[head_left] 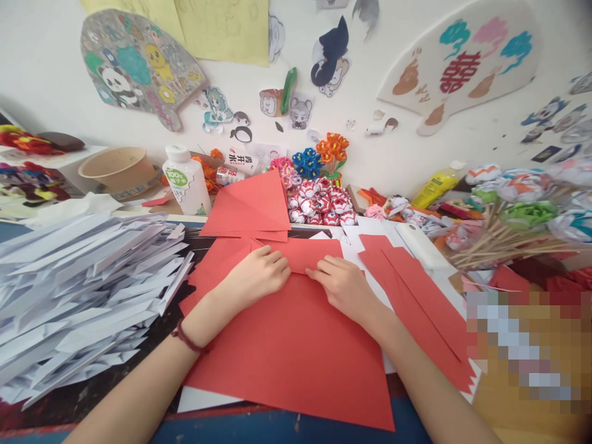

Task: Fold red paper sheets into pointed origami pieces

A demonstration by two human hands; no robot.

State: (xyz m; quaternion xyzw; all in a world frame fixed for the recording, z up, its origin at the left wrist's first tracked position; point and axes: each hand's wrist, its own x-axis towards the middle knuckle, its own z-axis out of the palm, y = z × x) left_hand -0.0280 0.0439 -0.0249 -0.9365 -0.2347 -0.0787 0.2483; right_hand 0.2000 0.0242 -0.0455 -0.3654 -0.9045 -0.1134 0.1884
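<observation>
A large red paper sheet point(296, 351) lies in the middle, its far edge folded over into a strip point(314, 251). My left hand point(261, 271), with a dark red bracelet on the wrist, has its fingers curled on the left part of this folded strip. On the strip's right part rests my right hand point(340, 280), its fingers bent and pressed to the paper. Both sets of fingertips point inward, a small gap apart. More red sheets point(250, 206) are beyond my hands, and red strips with a zigzag end point(416, 302) lie to the right.
A big pile of folded white paper point(83, 296) covers the left side. Along the wall stand a white bottle point(187, 185), a round tan container point(120, 169), craft flowers point(319, 200) and a yellow bottle point(437, 185). Wooden sticks point(494, 243) lie at the right.
</observation>
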